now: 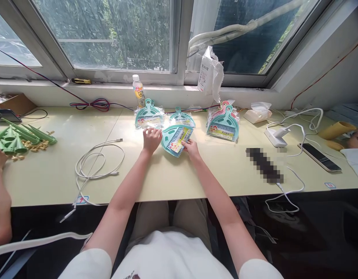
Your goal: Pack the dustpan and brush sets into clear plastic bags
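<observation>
Between both hands (172, 143) tilts a teal dustpan set (176, 140).

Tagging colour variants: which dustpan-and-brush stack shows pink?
The rightmost stack: a pink handle shows behind its teal front set. The left set, middle set and held set, in the right hand, show only teal.

Bright daylight enters through the windows (115, 37) at the far side, washing the middle of the desk (109, 186) pale and glinting off the plastic wrappers (150, 117). Below the near edge, it is dark. Wide-angle distortion stretches the sides; a pixelated patch (264, 165) hides something at right.
</observation>
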The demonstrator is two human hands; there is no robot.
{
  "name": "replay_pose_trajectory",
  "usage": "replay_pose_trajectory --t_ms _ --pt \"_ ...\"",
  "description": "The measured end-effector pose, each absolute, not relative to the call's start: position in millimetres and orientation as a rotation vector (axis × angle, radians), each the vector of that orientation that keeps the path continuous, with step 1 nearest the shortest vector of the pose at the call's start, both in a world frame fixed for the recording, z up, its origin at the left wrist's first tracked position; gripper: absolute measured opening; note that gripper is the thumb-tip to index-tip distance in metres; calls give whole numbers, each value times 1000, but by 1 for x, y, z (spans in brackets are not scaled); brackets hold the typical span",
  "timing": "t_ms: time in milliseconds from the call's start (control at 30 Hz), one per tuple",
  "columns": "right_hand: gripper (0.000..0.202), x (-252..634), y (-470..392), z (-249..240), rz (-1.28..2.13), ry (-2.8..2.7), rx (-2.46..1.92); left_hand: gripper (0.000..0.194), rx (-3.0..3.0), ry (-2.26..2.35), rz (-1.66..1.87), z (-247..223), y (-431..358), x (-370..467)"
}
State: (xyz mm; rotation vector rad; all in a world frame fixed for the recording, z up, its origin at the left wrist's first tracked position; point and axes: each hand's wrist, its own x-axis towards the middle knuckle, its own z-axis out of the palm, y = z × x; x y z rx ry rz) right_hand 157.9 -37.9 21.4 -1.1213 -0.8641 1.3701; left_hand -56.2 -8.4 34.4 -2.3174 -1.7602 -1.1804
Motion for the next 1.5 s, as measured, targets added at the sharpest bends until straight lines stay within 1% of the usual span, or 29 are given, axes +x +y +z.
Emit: replay_pose_trajectory --t_ms 67,100,200,233,300,367,467,567,633,733,800,867,1033,1167,1267,1400,1467,1500 --pt "23 155 -38 19 1360 -807 -1095 33 -2375 -1739 -1254 43 -19 -46" --pt "23 154 -38 18 1354 -782 -1078 39 -2323 -1776 -1312 48 -23 -41" --pt "24 154 -37 16 1324 -731 -1027 65 -1851 -2056 -1543 60 -32 -33" --pt "25 154 -36 15 1310 -723 -1012 71 -1662 -2150 -1641 62 -31 -32" --pt "27 155 -35 14 1282 -715 -994 75 -1438 -2260 -1903 62 -23 -34" --pt "29 155 -34 14 1271 -706 -993 72 -1547 -2289 -2262 56 -11 -36" --pt "28 155 -34 15 1281 -692 -988 68 -2051 -2254 -2762 44 3 -36" --pt "27 154 -36 19 1285 -692 -966 63 -2338 -2145 -3028 37 3 -29" --pt "26 153 -38 21 1280 -704 -964 58 -2524 -2045 -3060 35 -3 -23" --pt "26 151 -40 23 1258 -723 -976 48 -2847 -2058 -2925 34 -11 -17" --pt "26 151 -40 24 1237 -721 -977 46 -2938 -2120 -2857 32 -12 -15" --pt "26 151 -40 24 1218 -714 -974 47 -2962 -2108 -2864 30 -13 -13" --pt "28 150 -39 22 1184 -738 -996 60 -2887 -1875 -3035 32 -15 -5" --pt "26 148 -38 20 1156 -722 -1032 84 -2772 -1740 -3109 38 -20 0" --pt "24 149 -37 18 1133 -715 -1046 94 -2865 -1783 -3015 38 -22 4" --pt "26 151 -36 16 1089 -690 -1088 97 -2953 -1946 -2862 30 -23 13" --pt "28 153 -34 15 1077 -678 -1101 100 -2664 -2087 -2805 27 -24 16" --pt "29 154 -33 14 1072 -677 -1106 102 -2457 -2133 -2720 27 -25 17"
